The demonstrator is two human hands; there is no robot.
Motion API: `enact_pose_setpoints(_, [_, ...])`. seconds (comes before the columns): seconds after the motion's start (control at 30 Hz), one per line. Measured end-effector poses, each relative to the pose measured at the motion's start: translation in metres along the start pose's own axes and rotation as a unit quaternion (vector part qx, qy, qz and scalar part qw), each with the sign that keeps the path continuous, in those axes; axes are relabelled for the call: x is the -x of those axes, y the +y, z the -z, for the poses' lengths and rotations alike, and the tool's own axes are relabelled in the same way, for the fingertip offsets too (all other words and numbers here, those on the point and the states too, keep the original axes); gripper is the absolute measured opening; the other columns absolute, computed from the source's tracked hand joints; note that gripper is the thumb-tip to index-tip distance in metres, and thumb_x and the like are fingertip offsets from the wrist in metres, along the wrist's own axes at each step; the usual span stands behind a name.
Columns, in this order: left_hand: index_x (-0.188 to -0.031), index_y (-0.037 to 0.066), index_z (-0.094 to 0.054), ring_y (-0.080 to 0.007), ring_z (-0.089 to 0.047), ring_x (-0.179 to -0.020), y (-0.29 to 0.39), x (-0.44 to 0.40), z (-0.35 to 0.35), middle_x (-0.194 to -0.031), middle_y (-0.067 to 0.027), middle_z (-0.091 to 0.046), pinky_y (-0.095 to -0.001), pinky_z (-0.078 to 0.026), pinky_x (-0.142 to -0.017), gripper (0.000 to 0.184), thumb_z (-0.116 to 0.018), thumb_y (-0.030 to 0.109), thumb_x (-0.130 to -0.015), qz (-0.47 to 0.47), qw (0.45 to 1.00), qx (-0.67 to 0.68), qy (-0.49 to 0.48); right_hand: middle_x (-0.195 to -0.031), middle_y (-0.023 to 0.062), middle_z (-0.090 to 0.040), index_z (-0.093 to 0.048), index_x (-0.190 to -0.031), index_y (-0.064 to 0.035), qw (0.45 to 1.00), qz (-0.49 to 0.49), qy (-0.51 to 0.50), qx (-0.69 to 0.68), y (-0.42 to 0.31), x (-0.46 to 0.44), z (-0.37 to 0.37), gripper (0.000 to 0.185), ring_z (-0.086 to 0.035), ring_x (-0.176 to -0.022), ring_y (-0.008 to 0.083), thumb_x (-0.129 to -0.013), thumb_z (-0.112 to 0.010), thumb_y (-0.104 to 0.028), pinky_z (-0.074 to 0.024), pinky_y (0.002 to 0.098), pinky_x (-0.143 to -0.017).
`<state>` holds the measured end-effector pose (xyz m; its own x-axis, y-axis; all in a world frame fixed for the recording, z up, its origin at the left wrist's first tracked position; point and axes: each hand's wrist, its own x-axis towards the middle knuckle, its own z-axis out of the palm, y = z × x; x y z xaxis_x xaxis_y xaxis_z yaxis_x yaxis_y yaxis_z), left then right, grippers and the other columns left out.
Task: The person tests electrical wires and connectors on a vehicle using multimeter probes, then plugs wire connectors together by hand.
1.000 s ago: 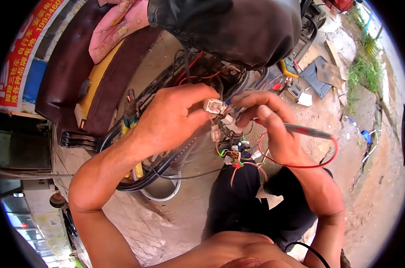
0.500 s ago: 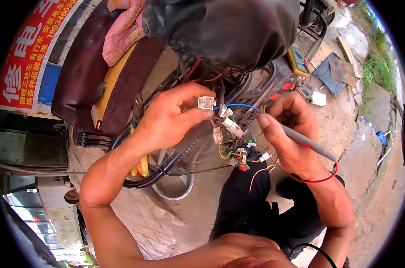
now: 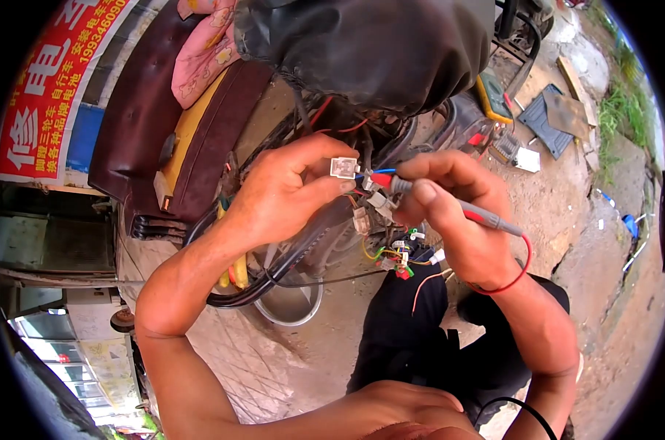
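Observation:
Between thumb and index finger, my left hand (image 3: 281,187) pinches a white plastic wire connector (image 3: 343,168), its open face turned up toward me. My right hand (image 3: 468,209) grips a red and grey multimeter probe (image 3: 486,217) with a red lead curving back over the wrist. The probe's red front end points left, close by the connector; whether its tip touches anything I cannot make out. A blue wire (image 3: 385,171) runs between the two hands. Below them hang more white connectors (image 3: 361,220) and a cluster of small coloured plugs (image 3: 400,257).
A black-covered seat (image 3: 369,51) rises just beyond my hands. The yellow multimeter (image 3: 494,99) lies on the ground at upper right, near a dark plastic tray (image 3: 544,121). A metal bowl (image 3: 292,304) stands below the wiring. A maroon sofa (image 3: 134,125) is at left.
My right hand has brought the probe left and turned it, so its red front end now shows beside the connector. My left hand keeps its pinch on the connector.

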<state>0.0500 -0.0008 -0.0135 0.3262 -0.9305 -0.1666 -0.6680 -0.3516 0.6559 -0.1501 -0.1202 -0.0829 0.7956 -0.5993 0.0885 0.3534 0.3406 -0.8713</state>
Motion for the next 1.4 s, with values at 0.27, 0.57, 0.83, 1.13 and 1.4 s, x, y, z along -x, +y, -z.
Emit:
enact_pose_setpoints(0.27, [-0.120, 0.002, -0.067, -0.0059, -0.062, -0.080, -0.003, -0.001, 0.000, -0.095, -0.0014, -0.069, -0.0236, -0.052, -0.070, 0.031, -0.071, 0.002, -0.089, 0.004, 1.000, 0.004, -0.003, -0.086, 0.0042, -0.071, -0.066, -0.102, 0.0028, 0.997, 0.048, -0.044, 0.045, 0.008, -0.014, -0.008, 0.017, -0.066, -0.079, 0.0059, -0.089, -0.072, -0.004, -0.0526, 0.0221, -0.067])
enact_pose_setpoints(0.57, [-0.119, 0.001, -0.066, -0.0070, -0.062, -0.079, 0.002, -0.001, 0.000, -0.100, -0.0032, -0.069, -0.0245, -0.053, -0.070, 0.032, -0.071, 0.000, -0.088, -0.011, 1.000, -0.002, -0.001, -0.079, 0.0052, -0.070, -0.068, -0.095, 0.0015, 0.981, 0.103, -0.034, 0.160, 0.008, -0.024, -0.008, 0.012, -0.068, -0.073, 0.0073, -0.085, -0.072, -0.003, -0.0536, 0.0236, -0.063])
enact_pose_setpoints(0.83, [-0.119, -0.001, -0.065, -0.0079, -0.064, -0.078, 0.003, -0.001, 0.001, -0.096, -0.0042, -0.069, -0.0254, -0.054, -0.070, 0.034, -0.068, -0.003, -0.086, -0.011, 1.000, 0.006, -0.007, -0.073, 0.0073, -0.071, -0.070, -0.092, 0.0005, 0.979, 0.077, -0.037, 0.187, 0.001, -0.031, -0.005, 0.012, -0.069, -0.067, 0.0100, -0.084, -0.071, -0.008, -0.0533, 0.0255, -0.059])
enact_pose_setpoints(1.13, [-0.119, -0.001, -0.065, -0.0076, -0.064, -0.078, 0.000, -0.002, 0.000, -0.094, -0.0036, -0.068, -0.0256, -0.055, -0.069, 0.033, -0.065, -0.005, -0.086, -0.007, 1.000, 0.011, -0.009, -0.072, 0.0075, -0.070, -0.071, -0.091, -0.0001, 0.980, 0.072, -0.037, 0.183, -0.001, -0.031, -0.008, 0.011, -0.069, -0.065, 0.0106, -0.084, -0.071, -0.009, -0.0528, 0.0264, -0.057])
enact_pose_setpoints(1.4, [-0.120, -0.001, -0.065, -0.0072, -0.064, -0.079, -0.002, -0.002, 0.001, -0.094, -0.0032, -0.068, -0.0253, -0.055, -0.069, 0.033, -0.065, -0.005, -0.088, -0.013, 1.000, 0.019, -0.013, -0.073, 0.0059, -0.069, -0.070, -0.089, 0.0002, 0.982, 0.088, -0.030, 0.163, 0.004, -0.029, -0.009, 0.008, -0.069, -0.066, 0.0094, -0.083, -0.071, -0.004, -0.0525, 0.0249, -0.057])
